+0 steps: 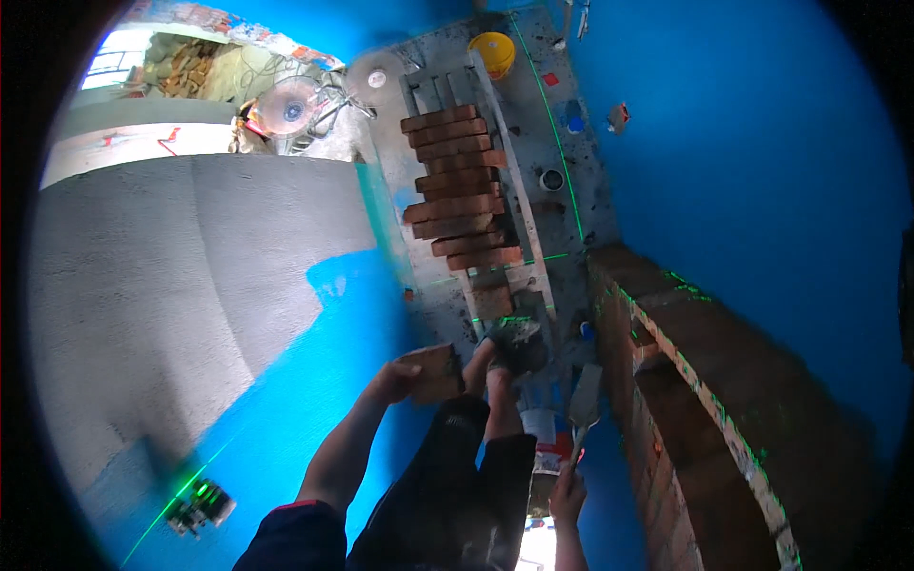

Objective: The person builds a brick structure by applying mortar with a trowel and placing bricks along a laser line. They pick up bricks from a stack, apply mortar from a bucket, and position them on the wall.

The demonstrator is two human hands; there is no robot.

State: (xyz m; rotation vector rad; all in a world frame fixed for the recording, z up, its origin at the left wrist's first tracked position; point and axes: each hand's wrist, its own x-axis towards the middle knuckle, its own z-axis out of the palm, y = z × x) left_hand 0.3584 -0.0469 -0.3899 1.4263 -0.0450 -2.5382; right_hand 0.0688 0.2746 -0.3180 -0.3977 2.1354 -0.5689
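Note:
My left hand [405, 378] is wrapped round the near side of a reddish-brown brick [433, 373], held out in front of my left leg. Lower on the right, the fingers of my right hand [568, 495] close round the handle of a trowel [586, 395], whose blade points away from me. Beyond my feet, a stack of bricks [457, 176] lies in a long row, and one more brick [492, 302] is at its near end. Close to my feet sits a dark, rough-topped thing [519, 344] that I cannot make out.
A brick wall [657, 457] with an opening stands on my right. White and red buckets [545, 440] are beside my leg. Further off are a yellow bucket [492, 57], a long board [514, 181] and a fan [290, 109]. A device casting green lines [200, 504] is lower left.

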